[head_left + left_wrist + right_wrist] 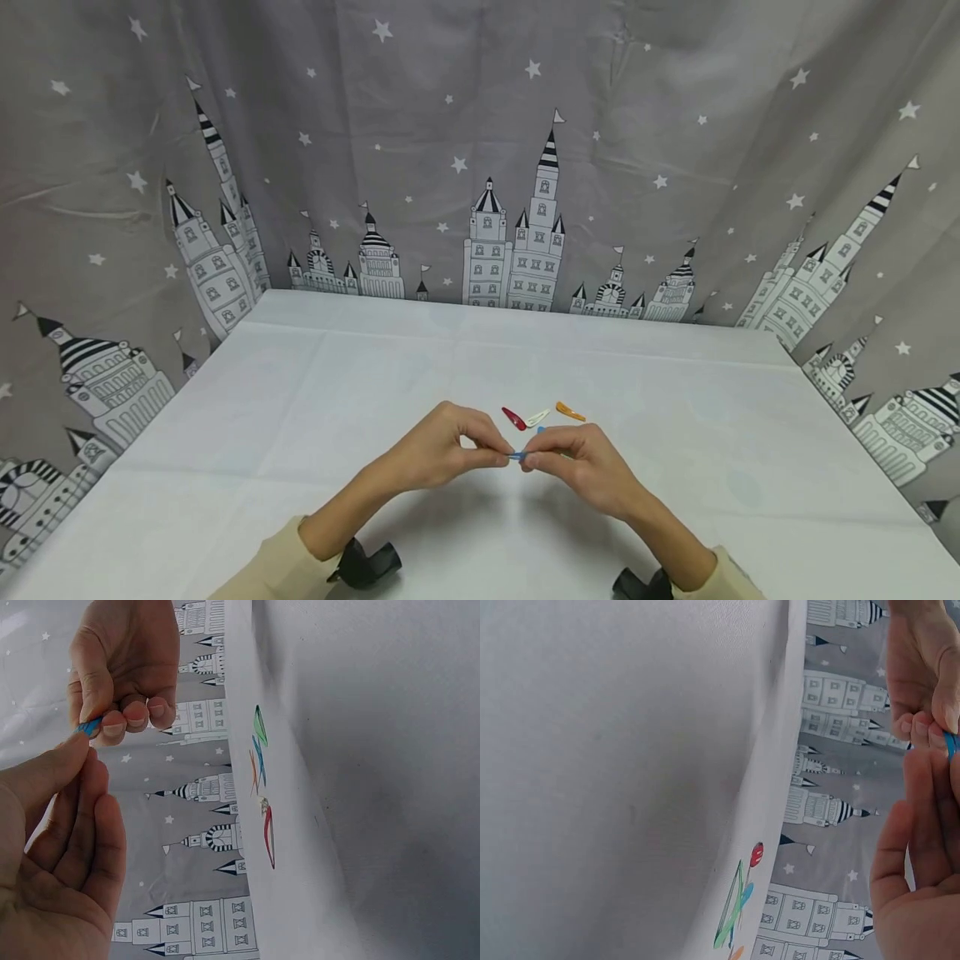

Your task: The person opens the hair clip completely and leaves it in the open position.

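Note:
A small blue snap hair clip [516, 456] is held in the air between both hands. My left hand [446, 450] pinches its left end between thumb and fingertips. At the other end, the thumb and fingers of my right hand [588, 465] grip it and cover much of it. Only a short strip of the blue clip [89, 726] shows in the left wrist view. Just beyond the hands, a red hair clip [513, 418], a white one [537, 418] and an orange one [570, 412] lie on the table.
Another blue clip [260, 761] and a green clip [260, 725] also lie in that group, mostly hidden behind my right hand in the head view. A white cloth covers the table [360, 375]. Behind it hangs a grey curtain [420, 108] printed with castles and stars.

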Available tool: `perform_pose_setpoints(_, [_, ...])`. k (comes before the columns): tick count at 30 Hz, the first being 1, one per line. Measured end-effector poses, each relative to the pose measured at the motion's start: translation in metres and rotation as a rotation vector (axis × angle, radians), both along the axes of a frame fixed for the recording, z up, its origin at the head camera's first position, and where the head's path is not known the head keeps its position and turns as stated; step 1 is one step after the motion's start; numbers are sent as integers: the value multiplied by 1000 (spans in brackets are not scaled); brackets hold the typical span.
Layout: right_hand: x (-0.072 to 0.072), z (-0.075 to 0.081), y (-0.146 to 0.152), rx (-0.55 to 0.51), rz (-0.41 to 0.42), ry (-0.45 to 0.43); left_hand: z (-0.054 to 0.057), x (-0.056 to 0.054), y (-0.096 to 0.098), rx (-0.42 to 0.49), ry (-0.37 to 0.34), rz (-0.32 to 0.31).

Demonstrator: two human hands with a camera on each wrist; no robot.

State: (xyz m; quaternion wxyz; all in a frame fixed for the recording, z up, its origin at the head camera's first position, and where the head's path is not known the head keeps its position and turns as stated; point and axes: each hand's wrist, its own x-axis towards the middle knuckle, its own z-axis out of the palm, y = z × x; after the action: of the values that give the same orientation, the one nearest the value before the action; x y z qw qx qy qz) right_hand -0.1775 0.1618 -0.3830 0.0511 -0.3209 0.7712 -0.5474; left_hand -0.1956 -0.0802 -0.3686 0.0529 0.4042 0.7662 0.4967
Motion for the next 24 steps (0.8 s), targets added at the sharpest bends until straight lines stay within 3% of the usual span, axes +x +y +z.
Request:
perform_pose_setpoints(12, [-2, -4, -6, -7, -110, -69, -3, -1, 2, -48, 12, 161])
perform_pose_setpoints(24, [-2, -7, -10, -27, -143, -127, -11, -4, 2, -38, 10, 206])
